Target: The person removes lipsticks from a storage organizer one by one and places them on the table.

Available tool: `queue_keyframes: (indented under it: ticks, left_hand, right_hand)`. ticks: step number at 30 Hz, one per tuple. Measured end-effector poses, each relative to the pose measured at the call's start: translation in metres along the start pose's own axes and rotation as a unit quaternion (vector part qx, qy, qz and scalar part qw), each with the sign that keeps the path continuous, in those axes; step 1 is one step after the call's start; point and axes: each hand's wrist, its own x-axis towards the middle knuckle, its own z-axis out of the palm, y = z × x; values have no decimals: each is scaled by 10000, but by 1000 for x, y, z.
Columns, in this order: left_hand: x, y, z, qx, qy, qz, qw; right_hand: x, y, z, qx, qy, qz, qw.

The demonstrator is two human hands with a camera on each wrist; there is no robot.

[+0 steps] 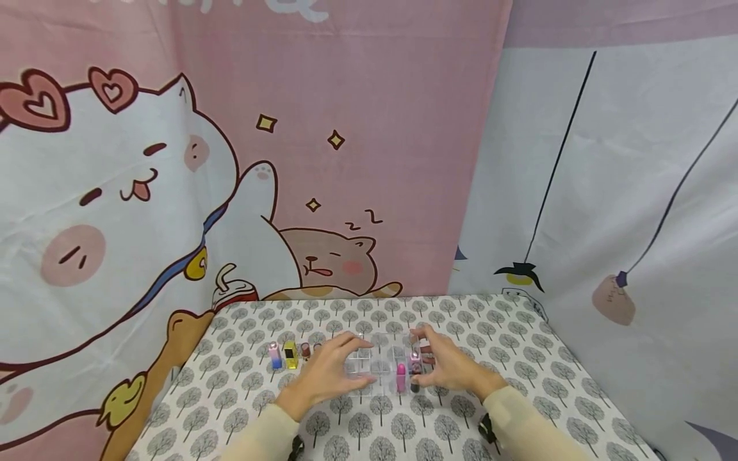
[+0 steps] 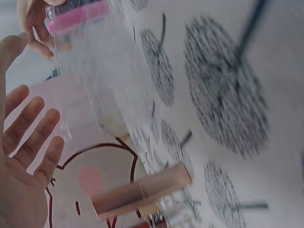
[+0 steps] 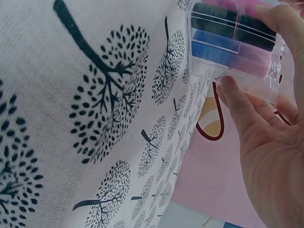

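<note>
A clear plastic lipstick organizer (image 1: pixel 380 366) with several compartments sits on the table between both hands. My right hand (image 1: pixel 446 362) grips its right end, thumb on the near side and fingers on the far side. Inside that end stand a bright pink lipstick (image 1: pixel 401 379), a dark tube (image 3: pixel 232 26) and a blue-and-pink tube (image 3: pixel 228 54). At the left end, my left hand (image 1: pixel 328 368) is spread around the organizer, fingers extended and holding nothing. In the left wrist view its fingers stand beside the clear wall.
Left of the organizer, a row of lipsticks stands on the table: a pink-and-blue tube (image 1: pixel 275 356), a yellow tube (image 1: pixel 291 355) and a brown-red one (image 1: pixel 305 351). A rose-gold tube (image 2: pixel 142 191) shows near the left hand. A tree-print cloth (image 1: pixel 450 429) covers the table; a cartoon curtain (image 1: pixel 398 160) hangs behind.
</note>
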Motion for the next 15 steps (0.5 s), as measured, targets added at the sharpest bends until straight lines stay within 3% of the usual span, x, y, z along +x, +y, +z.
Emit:
queue_keyframes:
  ticks: [10,15]
  left_hand:
    - [17,23,21,-546,-477,-271,9970]
    - [24,31,33,-810,-493,-224,9952]
  right_hand:
    - [1,-1,0,72,20,-34,10000]
    - [-1,-1,0,51,47,-38,10000]
